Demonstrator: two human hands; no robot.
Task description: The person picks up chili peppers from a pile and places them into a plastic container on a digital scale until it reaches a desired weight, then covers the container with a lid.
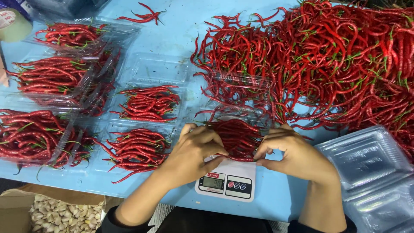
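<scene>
A bundle of long red chilies (236, 137) lies in a clear plastic clamshell tray (241, 92) on a small white digital scale (227, 181). My left hand (195, 151) presses on the bundle's left end, fingers curled over the chilies. My right hand (294, 154) pinches the bundle's right end at the tray's edge. The tray's clear lid stands open behind the bundle, against the big pile.
A large heap of red chilies (340, 60) covers the blue table's (172, 39) right half. Filled clear trays (51, 75) and open filled trays (148, 103) sit left. Stacked empty clear trays (371, 159) are at right. A box of garlic (60, 215) sits below left.
</scene>
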